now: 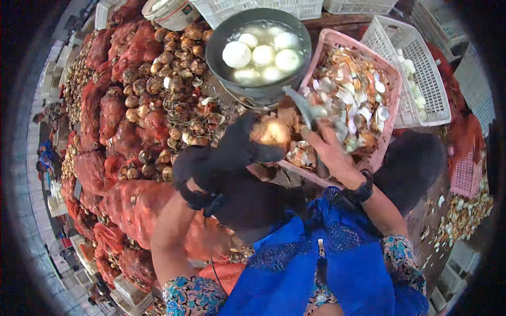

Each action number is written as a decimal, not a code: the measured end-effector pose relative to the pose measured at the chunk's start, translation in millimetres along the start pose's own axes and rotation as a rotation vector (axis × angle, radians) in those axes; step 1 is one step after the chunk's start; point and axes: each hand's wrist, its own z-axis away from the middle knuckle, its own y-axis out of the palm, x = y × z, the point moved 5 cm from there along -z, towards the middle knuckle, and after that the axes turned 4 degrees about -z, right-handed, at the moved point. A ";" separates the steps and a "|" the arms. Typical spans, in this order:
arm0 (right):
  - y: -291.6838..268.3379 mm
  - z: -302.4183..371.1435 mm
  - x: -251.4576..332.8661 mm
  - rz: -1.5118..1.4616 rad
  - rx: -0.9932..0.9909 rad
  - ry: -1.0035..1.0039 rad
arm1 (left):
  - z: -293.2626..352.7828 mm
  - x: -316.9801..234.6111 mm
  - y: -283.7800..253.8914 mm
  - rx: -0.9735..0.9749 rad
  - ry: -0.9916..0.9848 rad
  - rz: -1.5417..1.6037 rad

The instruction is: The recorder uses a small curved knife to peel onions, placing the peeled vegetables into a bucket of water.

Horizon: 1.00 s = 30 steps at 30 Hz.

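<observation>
My left hand (240, 139), in a black glove, is wrapped round a brown-skinned onion (271, 132) just left of the pink crate (396, 95). My right hand (335, 155) is bare, with a dark band on the wrist. Its fingers are closed on a knife whose broad grey blade (300, 106) points up and toward the onion; the handle is mostly hidden. Below and beyond the blade, onion skins and trimmings (342, 87) fill the crate. Behind my hands stands a dark pot (212, 45) of water with several peeled onions (263, 55) in it.
Unpeeled onions (171, 68) lie heaped on the left, beside full red mesh sacks (142, 208). A white crate (435, 68) holding pale peeled onions stands at the right. A white bucket (174, 17) is at the back. Scattered skins (458, 218) lie on the right floor.
</observation>
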 end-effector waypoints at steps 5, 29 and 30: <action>7.2 8.1 -52.3 -0.164 0.090 -0.065 | 10.9 18.8 53.0 -0.118 0.184 -0.225; -9.9 51.7 -38.6 0.645 0.117 -0.260 | 4.6 97.6 84.3 -0.499 0.029 -0.328; -7.9 53.3 -39.4 0.666 0.126 -0.288 | 5.4 96.9 84.9 -0.497 0.029 -0.328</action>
